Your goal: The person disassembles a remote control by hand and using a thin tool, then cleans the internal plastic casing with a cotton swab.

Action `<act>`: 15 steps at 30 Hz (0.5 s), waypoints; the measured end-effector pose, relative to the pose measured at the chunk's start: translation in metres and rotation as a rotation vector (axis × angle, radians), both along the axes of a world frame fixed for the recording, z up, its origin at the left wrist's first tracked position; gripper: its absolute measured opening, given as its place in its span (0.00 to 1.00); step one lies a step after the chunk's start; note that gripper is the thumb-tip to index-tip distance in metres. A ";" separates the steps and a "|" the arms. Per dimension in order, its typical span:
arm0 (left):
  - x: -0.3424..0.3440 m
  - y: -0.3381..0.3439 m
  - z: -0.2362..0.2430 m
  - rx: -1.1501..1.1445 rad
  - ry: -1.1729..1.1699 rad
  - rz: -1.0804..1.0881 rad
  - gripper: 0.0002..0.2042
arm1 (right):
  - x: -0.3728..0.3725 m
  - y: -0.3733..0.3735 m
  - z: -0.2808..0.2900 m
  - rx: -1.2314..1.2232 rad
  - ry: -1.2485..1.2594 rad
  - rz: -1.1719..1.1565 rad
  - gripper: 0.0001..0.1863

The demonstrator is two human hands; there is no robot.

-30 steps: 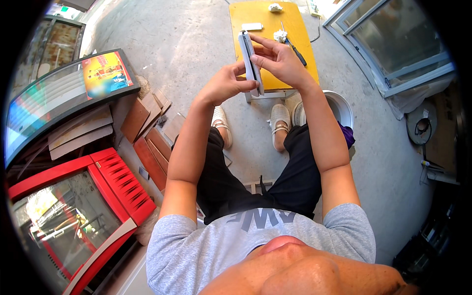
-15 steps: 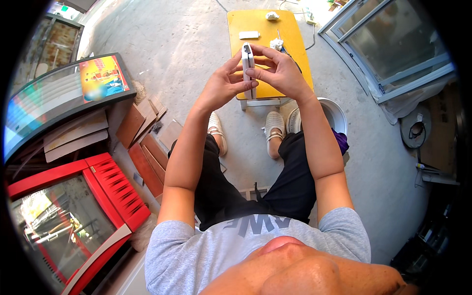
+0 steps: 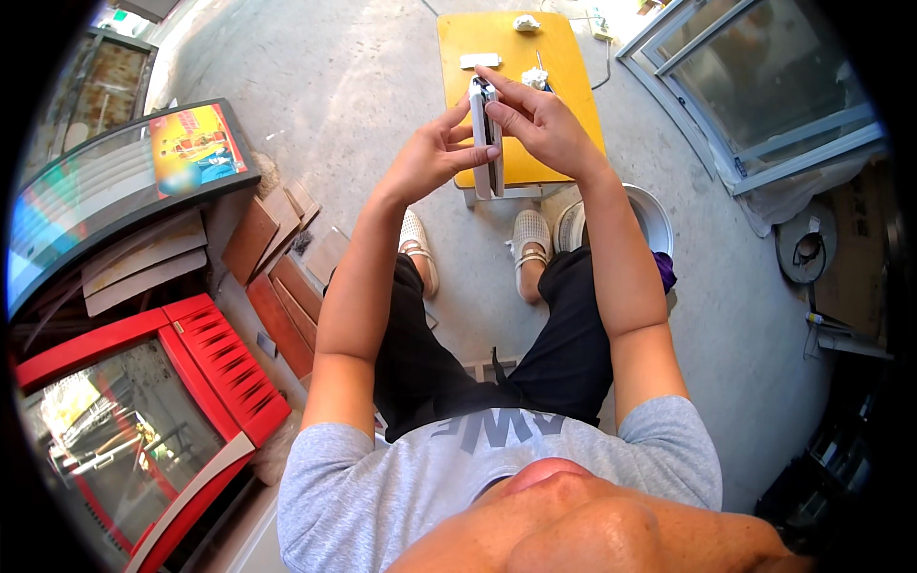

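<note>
Above the near end of the yellow table [image 3: 463, 36], a slim white case-like device [image 3: 481, 181] stands edge-on between my hands. A dark gap runs lengthwise between its two white halves; what is inside is too small to make out. My left hand [image 3: 428, 160] grips its left side, with the thumb across the near part. My right hand [image 3: 554, 136] holds the right half, fingers at the far end and thumb along the edge. On the table beyond lie a small white rectangular block [image 3: 479, 60], a crumpled white tissue [image 3: 526, 23] and another white wad [image 3: 534, 78] beside a thin tool.
A white bucket [image 3: 654, 218] stands by my right leg, with purple cloth at its rim. Metal-framed glass panes [image 3: 764, 105] lean at far right. To the left are wooden boards [image 3: 287, 310], a red-framed glass cabinet [image 3: 224, 358] and a curved glass-topped case [image 3: 95, 201].
The dark gap between the device's halves looks wider. My right fingers have shifted toward its far end, and the view has moved slightly.
</note>
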State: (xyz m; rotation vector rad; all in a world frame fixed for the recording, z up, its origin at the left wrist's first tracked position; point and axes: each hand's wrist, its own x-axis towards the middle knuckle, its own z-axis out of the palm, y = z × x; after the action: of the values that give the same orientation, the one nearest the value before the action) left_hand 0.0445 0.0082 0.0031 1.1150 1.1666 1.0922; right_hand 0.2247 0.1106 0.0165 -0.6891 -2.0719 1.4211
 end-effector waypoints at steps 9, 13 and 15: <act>-0.002 0.011 0.001 -0.148 0.020 0.070 0.33 | -0.011 0.008 -0.004 0.093 -0.088 -0.113 0.22; -0.009 0.017 0.000 -0.205 -0.017 0.026 0.30 | -0.014 0.025 -0.023 -0.073 -0.037 -0.186 0.20; -0.014 0.019 -0.003 -0.252 -0.079 0.026 0.29 | -0.013 0.032 -0.027 -0.252 -0.045 -0.189 0.19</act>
State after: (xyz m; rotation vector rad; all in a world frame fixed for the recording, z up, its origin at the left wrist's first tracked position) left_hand 0.0301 0.0269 -0.0002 0.8565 1.2206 0.9697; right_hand 0.2114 0.1429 -0.0104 -0.9978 -1.8217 1.5826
